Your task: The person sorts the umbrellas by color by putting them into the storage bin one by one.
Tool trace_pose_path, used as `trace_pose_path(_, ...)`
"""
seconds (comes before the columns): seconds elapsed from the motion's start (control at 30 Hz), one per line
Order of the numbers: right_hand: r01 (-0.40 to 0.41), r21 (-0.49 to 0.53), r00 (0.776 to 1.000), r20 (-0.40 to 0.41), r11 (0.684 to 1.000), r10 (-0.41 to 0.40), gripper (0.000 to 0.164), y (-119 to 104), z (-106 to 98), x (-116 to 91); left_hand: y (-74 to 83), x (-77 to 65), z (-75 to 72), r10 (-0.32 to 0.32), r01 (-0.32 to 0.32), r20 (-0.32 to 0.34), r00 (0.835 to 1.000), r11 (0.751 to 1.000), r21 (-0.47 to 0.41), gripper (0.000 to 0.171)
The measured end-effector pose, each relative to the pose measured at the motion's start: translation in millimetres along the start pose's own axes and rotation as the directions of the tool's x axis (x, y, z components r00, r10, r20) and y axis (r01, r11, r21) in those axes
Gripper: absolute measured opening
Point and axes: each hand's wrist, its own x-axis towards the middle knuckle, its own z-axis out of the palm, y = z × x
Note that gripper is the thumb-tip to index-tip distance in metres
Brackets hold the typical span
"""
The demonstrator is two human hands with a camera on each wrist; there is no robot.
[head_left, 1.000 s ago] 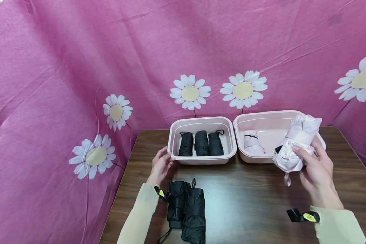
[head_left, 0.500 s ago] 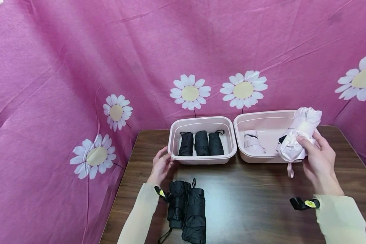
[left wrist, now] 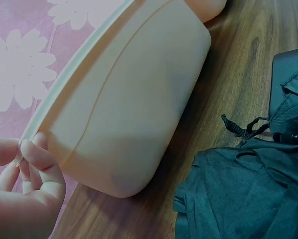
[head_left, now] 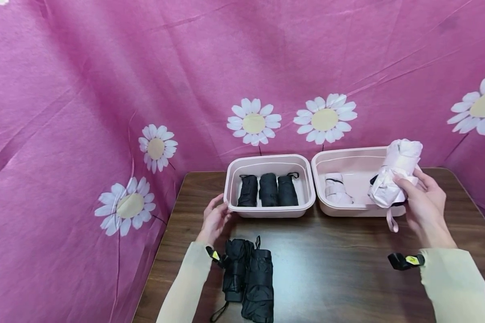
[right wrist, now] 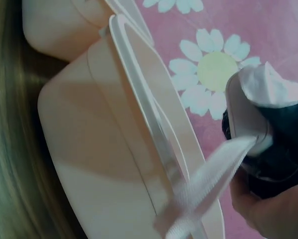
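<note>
My right hand (head_left: 428, 208) grips a folded pale pink umbrella (head_left: 396, 172) above the right end of the right pink bin (head_left: 343, 211). In the right wrist view, the umbrella's wrist strap (right wrist: 214, 179) dangles in front of the bin's rim. One pale umbrella (head_left: 335, 188) lies in that bin, toward its left side. At the left pink bin (head_left: 272, 214), my left hand (head_left: 213, 222) pinches the rim by the front left corner, thumb and fingers on either side in the left wrist view. Three black folded umbrellas (head_left: 268, 190) lie side by side inside it.
Two more black folded umbrellas, one on the left (head_left: 236, 271) and one on the right (head_left: 258, 289), lie on the wooden table (head_left: 331, 269) in front of the left bin. A pink daisy-patterned cloth (head_left: 210, 67) hangs behind the table.
My right hand has reached farther forward with the pale pink umbrella, bringing it more over the right bin. The left hand stays at the left bin's rim.
</note>
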Motion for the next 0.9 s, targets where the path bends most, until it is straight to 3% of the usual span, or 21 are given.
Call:
trace_pose_path(0.17,0.010,-0.215,0.992,-0.122,0.977,-0.037,0.058,-1,2,7,0.5,0.3,-0.5,-0.004,0.004,-0.013,1.000,1.000,0.004,0.044)
trace_pose_path(0.3,-0.016,-0.410,0.988,-0.149,0.912,-0.050,0.076,-2,1,11,0.8,0.0,-0.7,-0.004,0.004,-0.011,1.000,1.000,-0.002,0.044)
trace_pose_path(0.5,-0.019,-0.625,0.987,-0.136,0.780,-0.085,0.074,0,-1,17,0.1,-0.5,-0.2,-0.004,0.004,-0.001,1.000,1.000,-0.006,0.044)
trace_pose_path(0.67,-0.030,-0.807,0.986,-0.122,0.590,-0.116,0.068,2,-4,20,0.0,-0.8,-0.1,-0.007,0.006,-0.008,1.000,1.000,-0.009,0.043)
trace_pose_path(0.73,-0.033,-0.839,0.986,-0.118,0.543,-0.121,0.066,3,-5,21,-0.1,-1.0,0.0,-0.005,0.005,-0.010,1.000,1.000,-0.007,0.042)
trace_pose_path(0.9,-0.012,-0.866,0.986,-0.094,0.500,-0.139,0.065,6,-6,23,-0.8,-0.6,-0.4,0.000,0.000,-0.011,1.000,1.000,-0.009,0.042)
